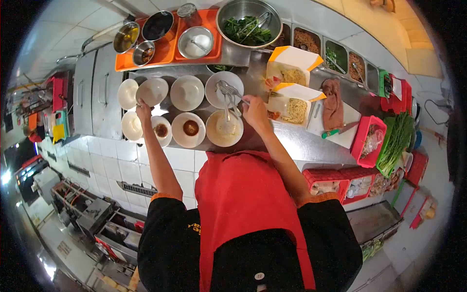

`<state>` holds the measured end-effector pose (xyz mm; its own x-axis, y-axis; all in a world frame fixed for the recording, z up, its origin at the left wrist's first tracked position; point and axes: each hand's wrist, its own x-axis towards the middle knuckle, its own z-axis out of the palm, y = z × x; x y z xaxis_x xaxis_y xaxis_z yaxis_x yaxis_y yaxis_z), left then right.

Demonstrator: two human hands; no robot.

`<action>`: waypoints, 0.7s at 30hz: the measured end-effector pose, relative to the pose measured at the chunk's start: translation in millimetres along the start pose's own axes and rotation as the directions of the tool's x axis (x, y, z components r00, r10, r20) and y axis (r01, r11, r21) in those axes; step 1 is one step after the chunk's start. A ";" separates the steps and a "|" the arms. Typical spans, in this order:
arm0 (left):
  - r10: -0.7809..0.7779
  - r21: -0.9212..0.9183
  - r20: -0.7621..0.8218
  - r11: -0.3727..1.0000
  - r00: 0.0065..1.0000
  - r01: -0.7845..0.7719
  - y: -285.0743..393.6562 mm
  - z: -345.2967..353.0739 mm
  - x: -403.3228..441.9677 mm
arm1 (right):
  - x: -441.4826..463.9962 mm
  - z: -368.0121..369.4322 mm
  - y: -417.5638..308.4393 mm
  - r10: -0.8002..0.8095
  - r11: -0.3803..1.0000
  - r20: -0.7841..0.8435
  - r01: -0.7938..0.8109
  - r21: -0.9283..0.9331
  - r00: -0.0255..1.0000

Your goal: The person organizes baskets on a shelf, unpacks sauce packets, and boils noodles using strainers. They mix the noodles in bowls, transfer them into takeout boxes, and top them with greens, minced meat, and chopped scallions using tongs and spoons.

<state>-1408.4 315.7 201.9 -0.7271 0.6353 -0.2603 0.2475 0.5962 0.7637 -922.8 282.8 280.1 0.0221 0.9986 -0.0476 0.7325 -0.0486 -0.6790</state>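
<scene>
My left hand [143, 111] pinches the near rim of a white bowl [152, 90] in the back row, at the left of the counter. A bowl with dark brown sauce [161, 130] sits just right of that wrist. My right hand [255, 113] is closed on metal utensils [228, 91], which look like a fork and spoon. Their heads are over a white bowl [212, 82] at the right end of the back row. Below it stands a bowl with pale residue [224, 129]. Another bowl with brown sauce [189, 128] is left of that one.
Two takeaway boxes of noodles [295, 111] stand right of my right hand. Beyond are a brown cloth [332, 104], a green-handled knife [335, 131] and a pink basket [368, 141]. At the back are a steel bowl of greens [249, 30] and orange trays [168, 51] with containers.
</scene>
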 end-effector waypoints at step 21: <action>0.209 -0.425 0.853 0.810 0.478 0.404 276.3 156.5 -215.6 | 5.6 -123.5 -12.3 0.074 0.940 0.068 -0.092 0.328 0.995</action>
<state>-1083.0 420.2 376.6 0.2504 0.8472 -0.4685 -0.3657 0.5308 0.7645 -847.7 291.5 378.6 0.0301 0.9886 -0.1475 0.4636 -0.1446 -0.8742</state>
